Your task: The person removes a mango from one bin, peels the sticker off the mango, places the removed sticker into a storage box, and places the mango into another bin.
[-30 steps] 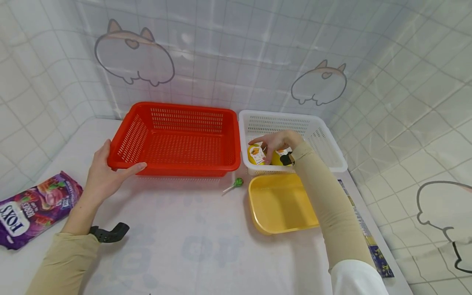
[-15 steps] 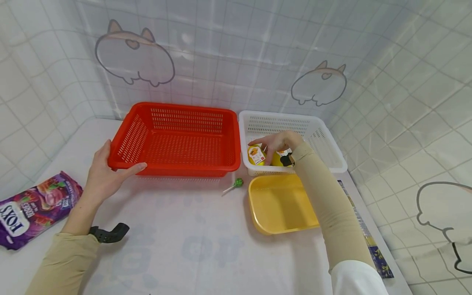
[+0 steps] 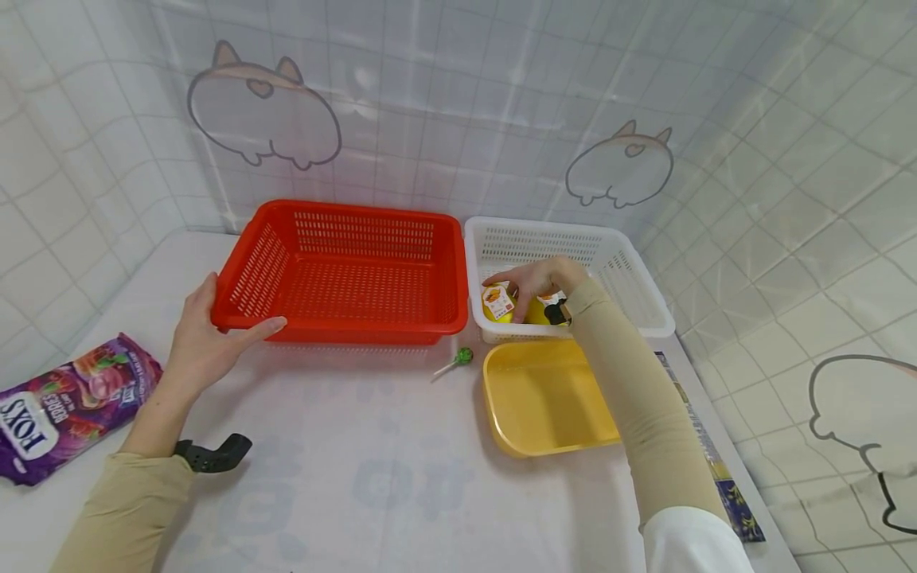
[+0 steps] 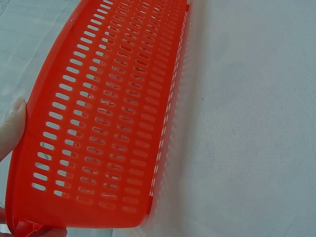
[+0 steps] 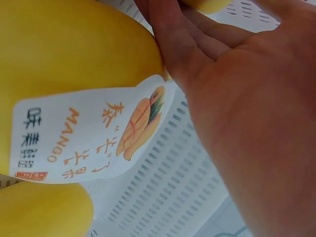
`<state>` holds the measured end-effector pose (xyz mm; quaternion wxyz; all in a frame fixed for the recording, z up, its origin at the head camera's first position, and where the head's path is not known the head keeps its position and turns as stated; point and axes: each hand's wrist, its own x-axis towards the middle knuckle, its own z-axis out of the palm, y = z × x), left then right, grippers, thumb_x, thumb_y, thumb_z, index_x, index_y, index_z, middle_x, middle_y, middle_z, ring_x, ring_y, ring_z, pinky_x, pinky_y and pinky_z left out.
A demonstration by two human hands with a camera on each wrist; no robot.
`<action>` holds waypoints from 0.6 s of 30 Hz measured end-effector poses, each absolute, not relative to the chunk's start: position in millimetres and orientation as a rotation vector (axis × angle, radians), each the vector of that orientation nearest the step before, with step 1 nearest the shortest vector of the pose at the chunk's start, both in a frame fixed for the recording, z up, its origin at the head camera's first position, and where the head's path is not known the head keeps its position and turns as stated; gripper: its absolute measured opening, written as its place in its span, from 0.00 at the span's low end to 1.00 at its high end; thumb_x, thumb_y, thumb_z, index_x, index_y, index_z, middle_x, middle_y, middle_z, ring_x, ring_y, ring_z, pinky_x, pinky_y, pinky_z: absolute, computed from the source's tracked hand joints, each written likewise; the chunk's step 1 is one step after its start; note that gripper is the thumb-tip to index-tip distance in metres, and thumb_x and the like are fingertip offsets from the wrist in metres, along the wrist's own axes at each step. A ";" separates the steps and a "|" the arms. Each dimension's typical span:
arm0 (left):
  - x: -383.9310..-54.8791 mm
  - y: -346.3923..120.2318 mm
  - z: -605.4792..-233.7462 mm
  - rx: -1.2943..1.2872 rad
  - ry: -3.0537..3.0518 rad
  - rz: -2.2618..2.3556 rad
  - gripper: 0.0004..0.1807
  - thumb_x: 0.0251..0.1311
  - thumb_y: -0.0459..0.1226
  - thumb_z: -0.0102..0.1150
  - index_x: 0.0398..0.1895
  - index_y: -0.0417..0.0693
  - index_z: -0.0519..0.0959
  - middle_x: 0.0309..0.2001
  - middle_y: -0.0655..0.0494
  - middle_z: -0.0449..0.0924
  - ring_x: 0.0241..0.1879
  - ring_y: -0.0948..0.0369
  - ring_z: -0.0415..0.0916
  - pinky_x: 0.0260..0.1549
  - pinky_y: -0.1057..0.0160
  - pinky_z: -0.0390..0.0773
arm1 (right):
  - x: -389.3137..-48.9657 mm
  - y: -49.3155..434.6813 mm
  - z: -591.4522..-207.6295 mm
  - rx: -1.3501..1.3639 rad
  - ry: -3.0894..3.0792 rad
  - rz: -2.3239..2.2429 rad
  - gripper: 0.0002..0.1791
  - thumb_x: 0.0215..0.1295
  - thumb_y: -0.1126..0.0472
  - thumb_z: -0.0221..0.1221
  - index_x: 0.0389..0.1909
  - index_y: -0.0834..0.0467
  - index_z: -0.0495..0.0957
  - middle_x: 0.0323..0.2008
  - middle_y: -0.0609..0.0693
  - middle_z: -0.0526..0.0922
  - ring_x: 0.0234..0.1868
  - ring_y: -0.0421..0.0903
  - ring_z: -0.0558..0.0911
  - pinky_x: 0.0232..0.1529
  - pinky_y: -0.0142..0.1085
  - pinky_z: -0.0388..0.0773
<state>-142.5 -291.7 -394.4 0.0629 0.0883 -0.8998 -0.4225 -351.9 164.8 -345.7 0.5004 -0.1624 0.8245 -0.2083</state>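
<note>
My left hand [image 3: 204, 338] grips the near left corner of a red perforated plastic basket [image 3: 358, 326], thumb along the front rim. In the left wrist view, fingertips show at the rim of the same basket [image 4: 113, 113]. My right hand [image 3: 533, 282] reaches down into a white perforated basket [image 3: 645, 294]. Its thumb and fingers are around a yellow mango [image 3: 497, 305] with a printed label. Another labelled mango [image 5: 74, 54] lies beneath that wrist, and a further yellow mango [image 5: 44, 212] shows beside it. The fingertips are partly hidden.
A yellow plastic basin [image 3: 544, 398] stands in front of the white basket, under my right forearm. A green lollipop [image 3: 458, 360] lies before the red basket. A purple Fox's bag [image 3: 75, 402] lies at left, a long dark-blue packet [image 3: 738, 509] at right. Walls enclose the table.
</note>
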 end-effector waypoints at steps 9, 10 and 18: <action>-143.3 -291.8 -394.9 0.254 -2.720 -1.284 0.66 0.57 0.62 0.64 0.80 0.49 0.28 0.79 0.35 0.34 0.74 0.32 0.43 0.60 0.24 0.60 | -351.5 165.9 -348.2 -0.439 2.036 -0.461 0.56 0.49 0.59 0.77 0.76 0.42 0.54 0.63 0.55 0.68 0.63 0.53 0.67 0.65 0.45 0.74; -143.3 -291.6 -394.7 0.253 -2.720 -1.284 0.66 0.57 0.62 0.64 0.80 0.49 0.28 0.79 0.34 0.34 0.74 0.32 0.43 0.60 0.24 0.60 | -351.4 166.3 -348.0 -0.447 2.039 -0.462 0.56 0.50 0.59 0.77 0.76 0.43 0.54 0.63 0.55 0.69 0.62 0.53 0.68 0.65 0.46 0.74; -143.3 -292.2 -393.6 0.258 -2.718 -1.277 0.65 0.58 0.62 0.64 0.80 0.49 0.28 0.79 0.34 0.35 0.74 0.32 0.44 0.59 0.24 0.61 | -353.7 173.9 -341.7 -0.502 2.094 -0.512 0.60 0.47 0.53 0.78 0.78 0.41 0.51 0.70 0.57 0.62 0.68 0.55 0.63 0.68 0.51 0.70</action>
